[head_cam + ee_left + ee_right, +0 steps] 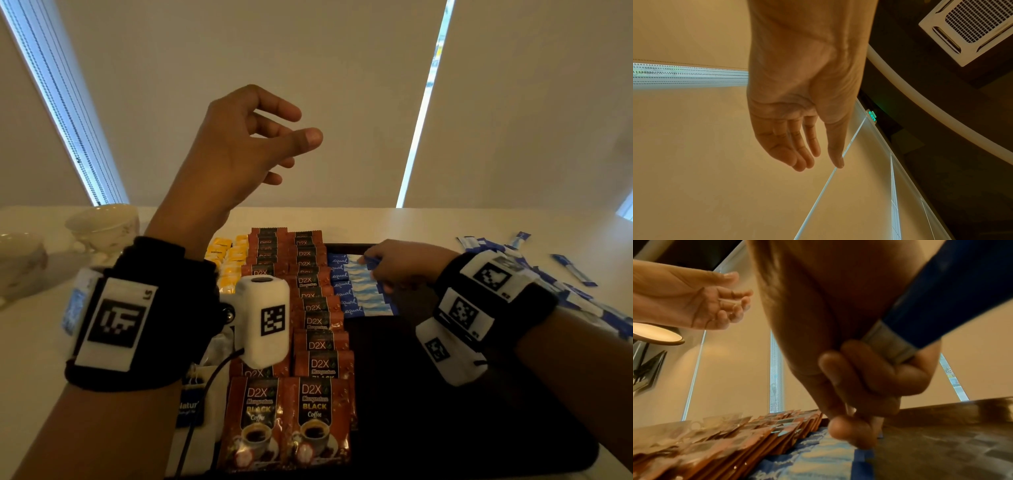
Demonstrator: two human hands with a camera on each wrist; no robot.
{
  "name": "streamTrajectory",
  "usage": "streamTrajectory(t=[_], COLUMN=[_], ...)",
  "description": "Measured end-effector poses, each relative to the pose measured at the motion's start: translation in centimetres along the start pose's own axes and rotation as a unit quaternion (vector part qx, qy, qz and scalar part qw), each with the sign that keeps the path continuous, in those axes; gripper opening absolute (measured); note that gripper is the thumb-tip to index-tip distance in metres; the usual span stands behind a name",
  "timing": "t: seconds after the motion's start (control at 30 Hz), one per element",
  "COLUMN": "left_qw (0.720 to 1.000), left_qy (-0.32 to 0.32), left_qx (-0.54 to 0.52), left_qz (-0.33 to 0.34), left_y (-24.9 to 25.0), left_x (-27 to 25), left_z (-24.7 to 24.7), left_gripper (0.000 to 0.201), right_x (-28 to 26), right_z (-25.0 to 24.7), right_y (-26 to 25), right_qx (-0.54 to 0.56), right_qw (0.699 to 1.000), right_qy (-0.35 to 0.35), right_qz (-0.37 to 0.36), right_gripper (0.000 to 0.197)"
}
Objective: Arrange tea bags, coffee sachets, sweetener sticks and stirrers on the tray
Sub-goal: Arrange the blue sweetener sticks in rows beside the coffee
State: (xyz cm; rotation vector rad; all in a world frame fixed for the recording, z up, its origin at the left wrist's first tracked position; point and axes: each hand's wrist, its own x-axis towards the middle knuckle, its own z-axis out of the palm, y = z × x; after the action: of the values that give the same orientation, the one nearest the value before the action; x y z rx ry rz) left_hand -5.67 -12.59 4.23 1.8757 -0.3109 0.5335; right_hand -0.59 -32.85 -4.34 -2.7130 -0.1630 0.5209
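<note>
A dark tray [445,411] lies in front of me. It carries two columns of red-brown coffee sachets [318,342], with yellow tea bags [229,260] to their left. A row of blue sweetener sticks [356,291] lies to the right of the sachets. My right hand [373,263] rests its fingertips on the far end of that row. In the right wrist view its curled fingers grip a blue sweetener stick [931,301] across the palm. My left hand [301,125] hangs raised above the table, fingers relaxed [805,155], holding nothing.
Loose blue sweetener sticks [579,301] are scattered on the white table right of the tray. Two white teacups [102,222] stand at the far left. A tea bag with a blue tag [191,407] lies left of the nearest sachets. Window blinds are behind the table.
</note>
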Motion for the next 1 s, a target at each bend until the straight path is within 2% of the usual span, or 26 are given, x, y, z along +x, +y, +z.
streamTrajectory(t=[0.23,0.3,0.37,0.43,0.47,0.53,0.6,0.63,0.7,0.77,0.83,1.0], left_qw=[1.000,1.000,1.000,0.999,0.998,0.992,0.983,0.979,0.974,0.976,0.979,0.982], left_qy=[-0.001,-0.005,-0.015,-0.044,-0.067,-0.123,-0.177,-0.198,-0.217,-0.206,-0.187,-0.179], left_qx=[0.001,0.003,0.007,0.016,0.022,0.038,0.044,0.046,0.057,0.070,0.073,0.054], left_qz=[0.002,0.000,-0.003,-0.004,-0.002,0.007,0.017,0.020,0.023,0.026,0.024,0.026], left_y=[-0.2,-0.3,-0.4,-0.4,-0.3,0.1,0.4,0.5,0.5,0.2,-0.1,-0.3], left_x=[0.2,0.2,0.2,0.1,0.1,-0.2,-0.6,-0.7,-0.8,-0.7,-0.6,-0.5], left_z=[-0.1,0.0,0.1,0.2,0.3,0.7,1.1,1.4,1.9,2.3,2.6,3.0], left_gripper=[0.038,0.036,0.030,0.023,0.019,0.019,0.024,0.026,0.029,0.028,0.020,0.016], right_x=[-0.6,-1.3,-2.3,-3.5,-4.2,-5.1,-5.1,-4.8,-4.3,-4.0,-4.0,-4.2], right_z=[-0.7,-1.3,-2.4,-3.6,-4.0,-4.1,-3.4,-3.0,-2.3,-2.2,-2.4,-2.8], right_y=[0.0,-0.4,-1.3,-2.3,-2.8,-3.7,-4.3,-4.5,-4.8,-5.0,-4.9,-4.0], right_qx=[0.018,0.036,0.107,0.257,0.351,0.496,0.553,0.562,0.577,0.584,0.573,0.568], right_qw=[1.000,0.999,0.990,0.957,0.927,0.851,0.799,0.786,0.764,0.752,0.759,0.767], right_qy=[-0.002,0.019,0.061,0.074,0.049,-0.046,-0.120,-0.136,-0.147,-0.158,-0.173,-0.184], right_qz=[0.001,-0.025,-0.071,-0.109,-0.127,-0.164,-0.202,-0.220,-0.248,-0.262,-0.255,-0.235], right_gripper=[0.035,0.032,0.031,0.033,0.036,0.045,0.056,0.064,0.065,0.069,0.080,0.076])
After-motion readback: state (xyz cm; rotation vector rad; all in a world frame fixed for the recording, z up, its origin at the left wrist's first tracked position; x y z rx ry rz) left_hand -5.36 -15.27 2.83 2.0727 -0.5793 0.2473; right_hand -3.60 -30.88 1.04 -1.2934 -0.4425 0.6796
